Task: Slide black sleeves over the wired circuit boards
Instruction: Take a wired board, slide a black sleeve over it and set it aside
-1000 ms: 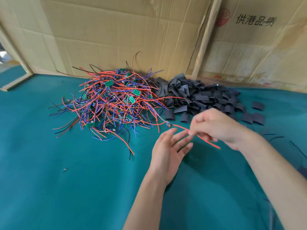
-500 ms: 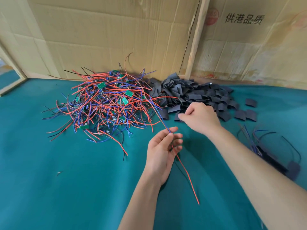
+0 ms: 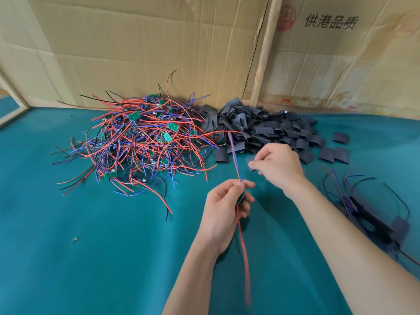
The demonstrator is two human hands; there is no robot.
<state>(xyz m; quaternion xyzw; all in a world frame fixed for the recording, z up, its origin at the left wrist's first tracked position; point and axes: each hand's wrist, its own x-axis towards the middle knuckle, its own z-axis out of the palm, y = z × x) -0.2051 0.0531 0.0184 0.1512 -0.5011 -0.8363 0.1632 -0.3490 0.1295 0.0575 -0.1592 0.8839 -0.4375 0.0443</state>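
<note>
My left hand (image 3: pixel 223 209) pinches a wired circuit board (image 3: pixel 241 197); my right hand (image 3: pixel 276 165) pinches a blurred black sleeve (image 3: pixel 251 160). Smooth teal tabletop (image 3: pixel 91 246) lies open at seven o'clock.

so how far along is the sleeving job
Done: only a small cluster of sleeved boards lies at right. In hand: the left hand holds one wired board; the right hand pinches a black sleeve, not yet on. Left: the big wire pile and the sleeve pile.

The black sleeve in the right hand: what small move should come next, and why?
Probably bring the black sleeve in the right hand to the upper tips of the wires and thread it on. The left hand already holds the wired board with the wires pointing up, unsleeved.
</note>
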